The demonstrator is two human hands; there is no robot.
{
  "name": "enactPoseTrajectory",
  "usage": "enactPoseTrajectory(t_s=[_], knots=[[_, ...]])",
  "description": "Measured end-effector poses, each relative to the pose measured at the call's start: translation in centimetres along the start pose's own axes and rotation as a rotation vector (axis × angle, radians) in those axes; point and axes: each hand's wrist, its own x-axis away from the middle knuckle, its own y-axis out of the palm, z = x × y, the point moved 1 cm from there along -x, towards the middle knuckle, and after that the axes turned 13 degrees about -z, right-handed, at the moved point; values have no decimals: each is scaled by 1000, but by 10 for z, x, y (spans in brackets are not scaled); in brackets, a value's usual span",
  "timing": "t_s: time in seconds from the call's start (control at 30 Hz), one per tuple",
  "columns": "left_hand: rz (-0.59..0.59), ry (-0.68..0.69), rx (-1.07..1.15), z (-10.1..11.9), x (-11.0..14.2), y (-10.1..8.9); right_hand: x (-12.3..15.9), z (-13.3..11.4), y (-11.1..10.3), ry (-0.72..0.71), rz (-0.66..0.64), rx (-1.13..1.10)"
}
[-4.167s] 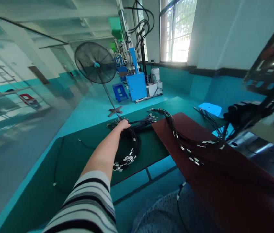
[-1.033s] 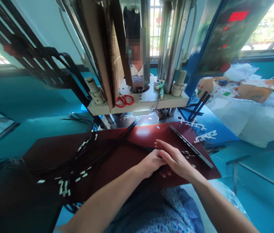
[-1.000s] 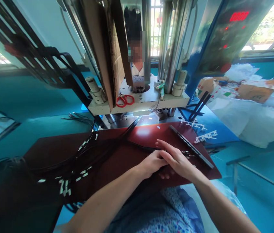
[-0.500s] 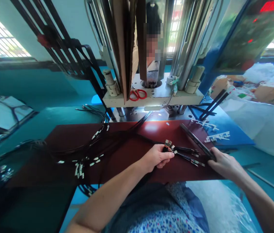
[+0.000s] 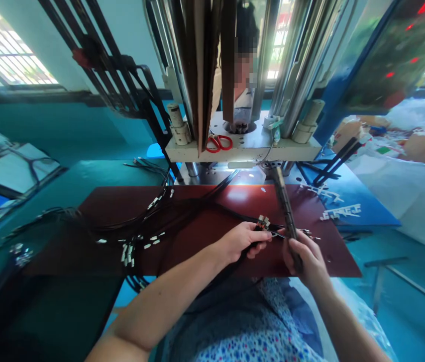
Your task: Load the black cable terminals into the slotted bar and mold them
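Note:
Near the front of the brown board, my left hand is closed round a bundle of black cables, whose metal-tipped ends stick up past the thumb. My right hand grips the lower end of a long dark bar, which tilts up and away toward the machine. The bar crosses in front of some cable ends just right of my left hand. My two hands are close together, and the fingers of the right one partly hide those cable ends.
A press-like machine with metal columns stands behind the board, red-handled scissors on its plate. More black cables with pale connectors lie to the left. White plastic pieces are on the blue surface at right. A person is behind the machine.
My right hand has lifted the dark bar off the board and brought it left, beside the cables. The bar now points more upright. My left hand keeps its hold; the view has shifted slightly.

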Motion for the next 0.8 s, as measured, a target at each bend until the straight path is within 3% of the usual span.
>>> enactPoseTrajectory(t_s=[0.2, 0.53, 0.63, 0.8], knots=[[264, 199, -410, -10, -5, 9, -18, 12, 12, 45, 71, 32], [326, 215, -523, -13, -5, 9, -19, 7, 22, 10, 82, 270], [299, 225, -470, -13, -3, 7, -20, 9, 22, 9, 74, 303], [99, 134, -167, -8, 1, -1, -17, 6, 20, 3, 39, 180]])
